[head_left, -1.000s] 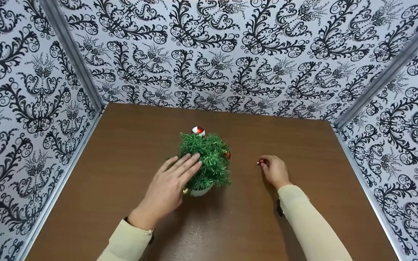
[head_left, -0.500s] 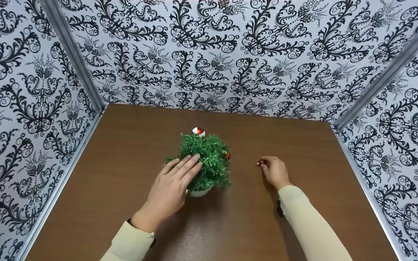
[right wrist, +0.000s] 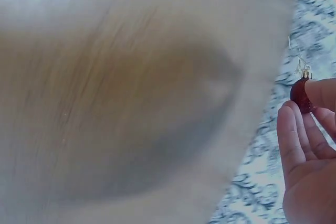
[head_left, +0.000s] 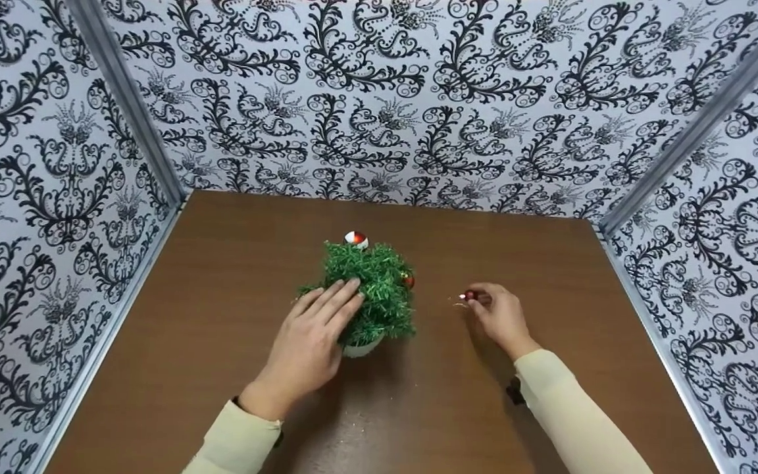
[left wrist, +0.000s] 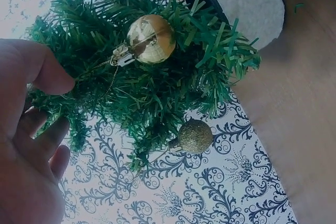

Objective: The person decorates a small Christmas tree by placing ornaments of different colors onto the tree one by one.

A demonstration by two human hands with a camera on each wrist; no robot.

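Note:
A small artificial Christmas tree (head_left: 379, 289) stands on the table in a white fluffy pot (left wrist: 247, 3). My left hand (head_left: 313, 329) rests on its left side with the fingers fairly straight over the green branches. Close to that hand in the left wrist view, a shiny gold bauble (left wrist: 151, 39) and a glittery gold bauble (left wrist: 195, 136) hang from the tree. To the right of the tree, my right hand (head_left: 503, 319) pinches a small dark red bauble (right wrist: 301, 96) between thumb and fingers. Its gold cap and thin loop of string point away from the fingertips.
A red and white bauble (head_left: 356, 239) shows just behind the tree, and a red one (head_left: 408, 280) hangs at its right side. Glitter specks dot the brown table (head_left: 234, 250). Patterned black and white walls (head_left: 379, 118) enclose the table's back and sides.
My right hand has lifted the red bauble slightly off the table, its string loop now visible. The left hand stays on the tree; the head view has shifted a little.

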